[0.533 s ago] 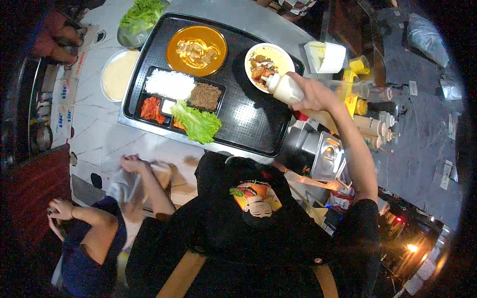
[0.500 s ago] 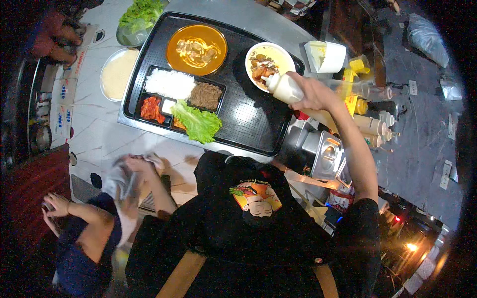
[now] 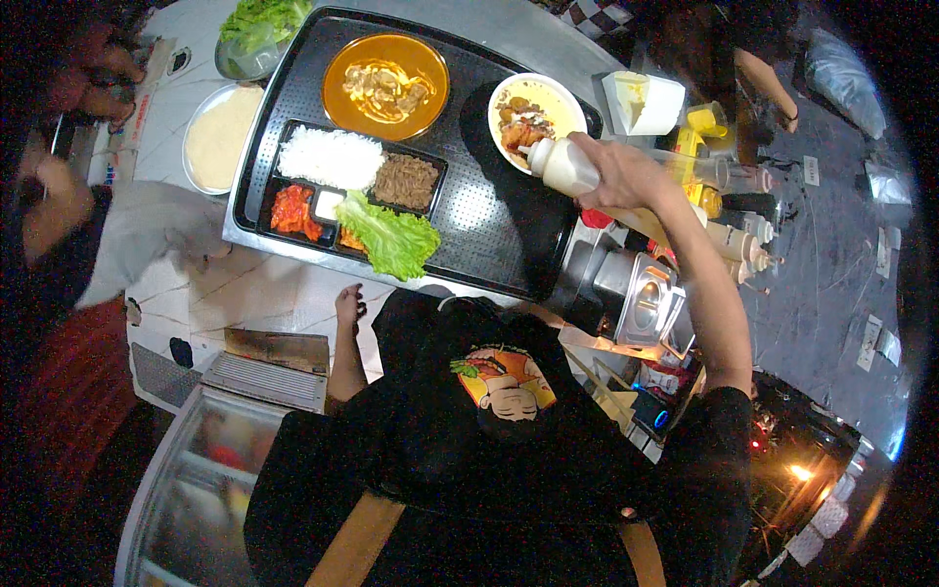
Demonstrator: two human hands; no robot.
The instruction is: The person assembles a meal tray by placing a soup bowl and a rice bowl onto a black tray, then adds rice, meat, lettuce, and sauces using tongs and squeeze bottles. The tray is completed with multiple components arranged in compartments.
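Since the earlier frames my left hand (image 3: 347, 301) has let go of the cloth on the worktop (image 3: 264, 289) and drawn in beside my body — it rests there on the edge, and whether its fingers are spread or curled I cannot tell. Farther out, my right hand (image 3: 626, 176) is wrapped around a squeeze bottle (image 3: 565, 166), tipped so the nozzle points toward the white bowl (image 3: 536, 122), seemingly to run sauce onto the food; the bottle lies inside the hand, nozzle over the bowl's near rim. Bowl, divided box (image 3: 347, 191) and orange soup bowl (image 3: 385, 86) sit together on the black tray (image 3: 489, 220), likely to be carried as one — lettuce (image 3: 262, 22) beyond.
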